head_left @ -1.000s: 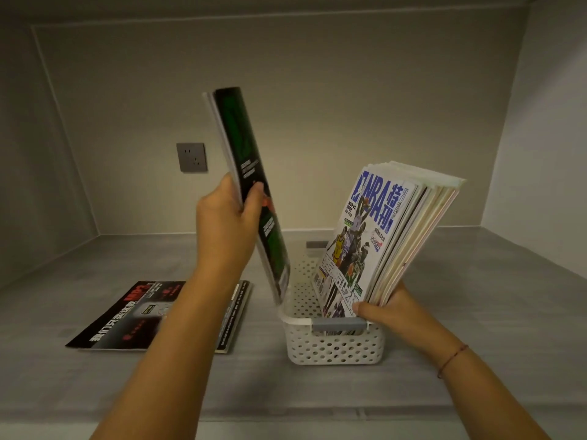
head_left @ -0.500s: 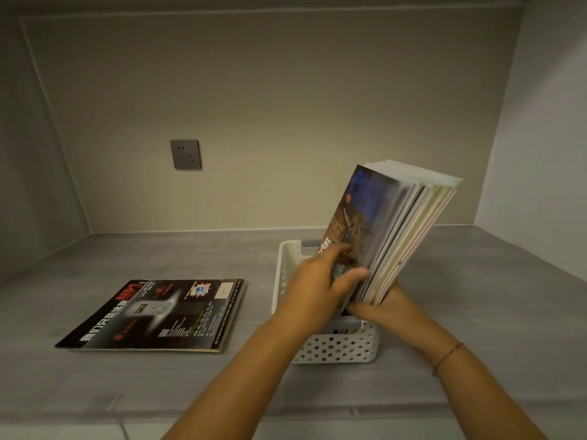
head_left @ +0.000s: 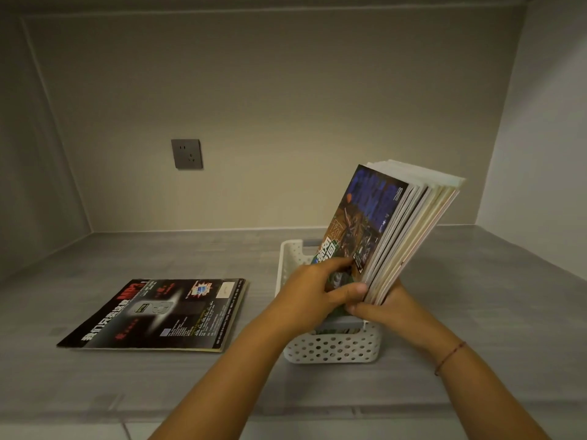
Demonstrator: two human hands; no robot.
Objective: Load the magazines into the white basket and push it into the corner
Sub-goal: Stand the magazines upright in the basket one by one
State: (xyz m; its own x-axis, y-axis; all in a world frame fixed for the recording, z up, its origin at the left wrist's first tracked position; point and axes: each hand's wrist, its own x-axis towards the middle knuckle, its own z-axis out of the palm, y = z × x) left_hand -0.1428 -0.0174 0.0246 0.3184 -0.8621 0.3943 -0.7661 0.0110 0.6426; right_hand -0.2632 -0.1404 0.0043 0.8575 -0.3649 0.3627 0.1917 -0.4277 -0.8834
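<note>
Head view: we are pinching the lower part of the front magazine (head_left: 359, 223) with our left grip (head_left: 313, 290), fingers lying on its cover and thumb at its near edge. Our right grip (head_left: 386, 308) is curling round the bottom of the stack of magazines (head_left: 419, 223) from the right. That stack is standing in the white basket (head_left: 333, 347) and leaning away to the right. The basket is sitting on the grey surface (head_left: 476, 312), well apart from the right rear corner (head_left: 476, 225).

One flat magazine (head_left: 158, 315) is lying on the surface to the left of the basket, apart from it and nearer our left grip. Its long side seems to be running across us, left to right, so we are judging the left grip the one to reach for it.

Both grips are hiding the magazines' bottom edges, so we cannot tell whether the front one is sitting fully down. The stack is covering the basket's far end.
</note>
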